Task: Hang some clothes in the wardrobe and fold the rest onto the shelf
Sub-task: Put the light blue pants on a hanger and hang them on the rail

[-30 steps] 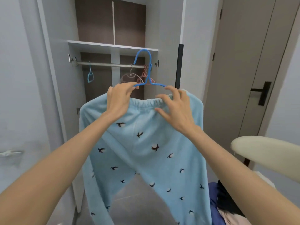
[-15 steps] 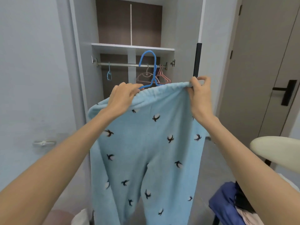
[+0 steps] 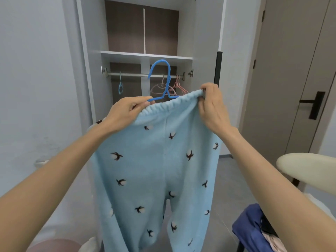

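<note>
Several garments [image 3: 251, 228], dark blue and pink among them, are heaped at the near right. Light blue patterned trousers [image 3: 160, 170] are held up in the middle by the waistband. Its left end is gripped together with a blue hanger [image 3: 165, 82] by the left hand [image 3: 127, 110], and its right end is pinched by the right hand [image 3: 211, 104]. Farther off, in the open wardrobe [image 3: 87, 70], a few pale pink hangers [image 3: 179, 87] and a small blue hook [image 3: 120, 86] are hung on the rail [image 3: 134, 75], under a white shelf [image 3: 145, 56].
</note>
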